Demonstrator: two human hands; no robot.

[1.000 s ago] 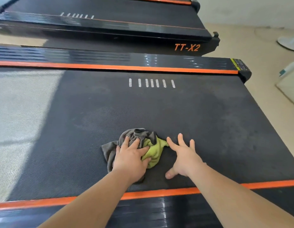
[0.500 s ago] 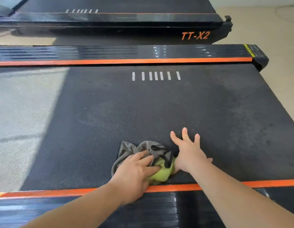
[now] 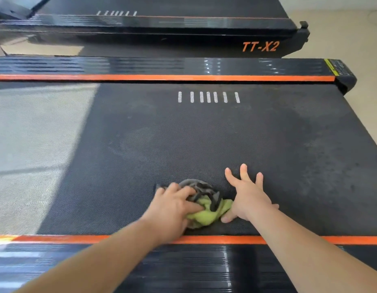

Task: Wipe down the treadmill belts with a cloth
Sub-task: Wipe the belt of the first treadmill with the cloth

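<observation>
our left hand (image 3: 172,205) has its fingers curled into the bunched grey and yellow-green cloth (image 3: 206,210), pressing it onto the near treadmill belt (image 3: 204,140), close to the orange strip (image 3: 289,240) on the near rail. our right hand (image 3: 250,197) is spread flat on the belt just beside the cloth, its thumb side touching the green edge.

we think the main risk is the belt itself. we lean on it through both hands, and if it rolls under that push the hands could slide and we could lose balance over the deck. the cloth is wadded, so only a small patch meets the belt. we may leave streaks or miss strips, most of all toward the far rail (image 3: 162,77) and the dusty blotches at the right end. a loose corner could also catch in the gap by the strip.

the left hand is blurred, so we cannot tell how tightly it holds. the sunlit patch (image 3: 35,144) washes out the belt's left part, and we cannot judge dirt there. the belt's left end is cut off, as is most of the second treadmill (image 3: 183,39) behind.
</observation>
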